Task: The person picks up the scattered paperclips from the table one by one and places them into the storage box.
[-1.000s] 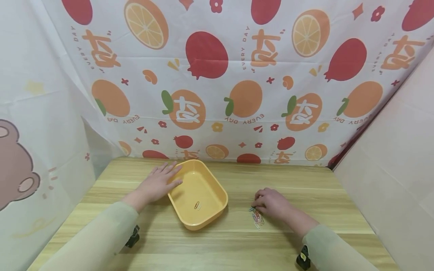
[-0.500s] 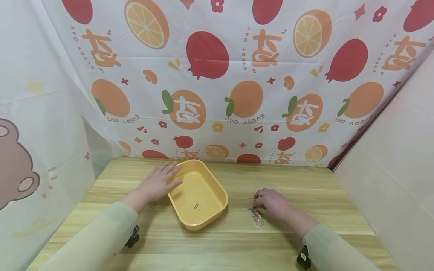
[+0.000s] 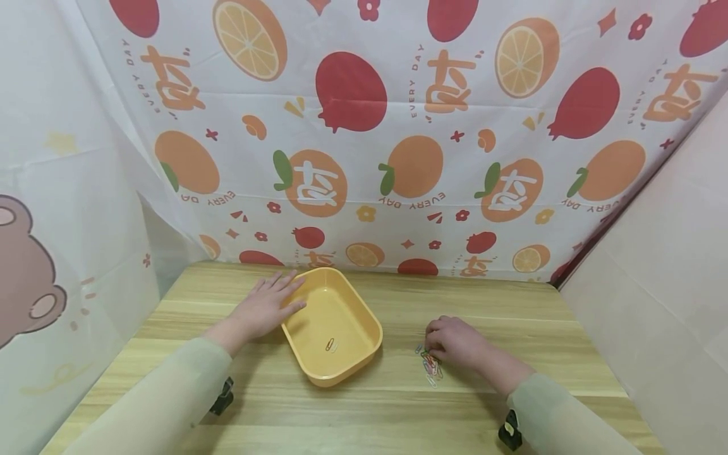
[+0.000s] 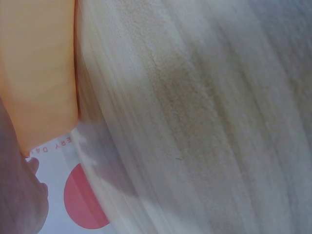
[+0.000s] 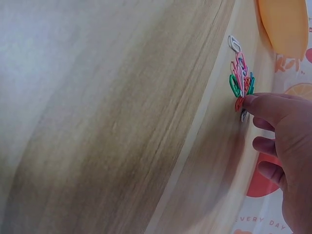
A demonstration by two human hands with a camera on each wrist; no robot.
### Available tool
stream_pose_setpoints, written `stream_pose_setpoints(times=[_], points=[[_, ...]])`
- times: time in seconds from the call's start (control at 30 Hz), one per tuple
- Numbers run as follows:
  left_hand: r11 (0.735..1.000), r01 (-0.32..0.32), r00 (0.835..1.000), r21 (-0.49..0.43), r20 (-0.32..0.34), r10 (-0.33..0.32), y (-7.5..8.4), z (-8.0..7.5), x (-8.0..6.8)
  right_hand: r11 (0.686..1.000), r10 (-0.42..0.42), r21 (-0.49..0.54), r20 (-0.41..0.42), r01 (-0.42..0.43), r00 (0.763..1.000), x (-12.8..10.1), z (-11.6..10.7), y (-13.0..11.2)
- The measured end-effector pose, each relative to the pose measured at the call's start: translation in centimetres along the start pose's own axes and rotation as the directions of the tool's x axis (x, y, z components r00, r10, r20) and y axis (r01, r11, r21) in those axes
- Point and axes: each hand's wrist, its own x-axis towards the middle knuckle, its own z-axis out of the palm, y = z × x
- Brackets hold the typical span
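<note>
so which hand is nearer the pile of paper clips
Right. The right hand has its fingertips on the pile of paper clips on the table. The left hand rests against the far-left rim of the yellow tray, across the tray from the pile.

Fruit-print cloth [image 3: 364, 126] behind; pale wooden table [image 3: 364, 404] below.

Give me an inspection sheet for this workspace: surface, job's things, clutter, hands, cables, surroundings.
Surface: wooden table.
Job's things: yellow tray holding two paper clips; pile of coloured paper clips right of the tray.
Clutter: nothing seen.
Hands: left hand flat, straight fingers against the tray's left rim; right hand curled, fingertip on the pile's edge; whether it pinches a clip is unclear.
Cables: nothing seen.
Surroundings: fruit-print cloth behind; plain panel at right.
</note>
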Motion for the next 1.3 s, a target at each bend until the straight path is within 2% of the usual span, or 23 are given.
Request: stream_pose_setpoints(times=[0.37,0.83,1.3], points=[[1.0,-0.002,1.0,-0.009,-0.008,0.002,-0.03,0.08,-0.05,0.998,0.046,0.05,-0.014,-0.045,0.999,-0.05,-0.05,0.08],[1.0,0.0,1.0,-0.016,-0.008,0.0,-0.17,0.24,0.07,0.999,0.012,0.038,0.0,-0.012,1.0,-0.02,0.34,0.18],[1.0,-0.002,1.0,-0.007,-0.003,0.002,-0.08,-0.07,-0.07,0.999,-0.011,0.041,-0.041,0.013,0.999,-0.12,0.38,0.22]])
